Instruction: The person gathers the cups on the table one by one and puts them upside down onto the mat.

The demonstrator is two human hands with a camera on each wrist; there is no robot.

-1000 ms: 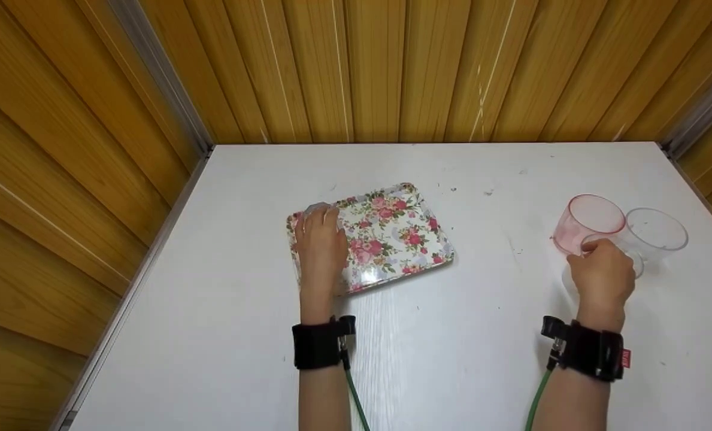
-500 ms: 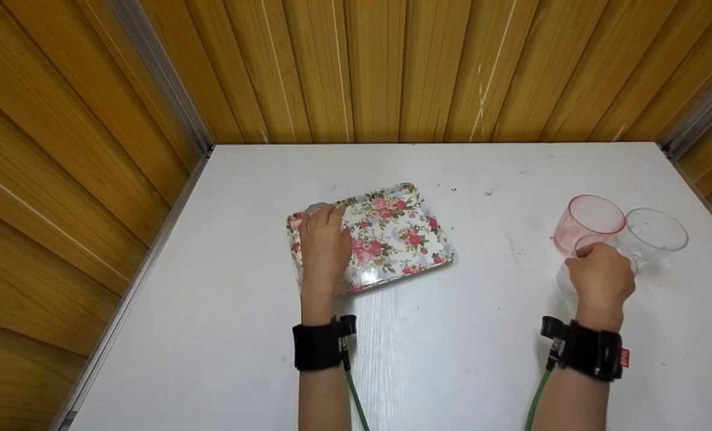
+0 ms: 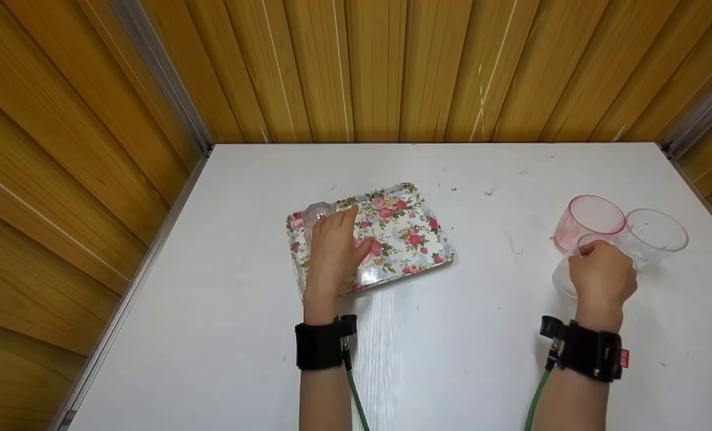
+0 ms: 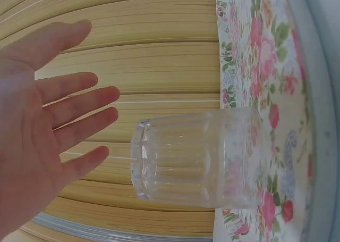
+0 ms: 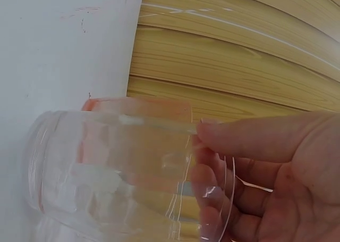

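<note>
My left hand (image 3: 335, 248) is held over the floral tray (image 3: 415, 221), fingers spread and apart from the cup there. In the left wrist view a clear faceted plastic cup (image 4: 183, 159) stands upside down on the tray, its narrow base just beyond my fingertips. At the right, my right hand (image 3: 604, 275) pinches the rim of another clear cup (image 5: 111, 178), thumb on one side and fingers on the other. That cup is upright, its base close to the white tabletop; my hand partly hides it in the head view.
A pink transparent cup (image 3: 583, 224) and another clear cup (image 3: 658, 230) stand close behind my right hand. The white table (image 3: 224, 335) is bounded by wood-patterned panels (image 3: 373, 72) at the back and left. Green cables (image 3: 356, 395) run from both wrist bands.
My left hand has let go of the faceted cup on the tray and drawn back and right, fingers spreading. The cup in my right hand has shifted slightly left.
</note>
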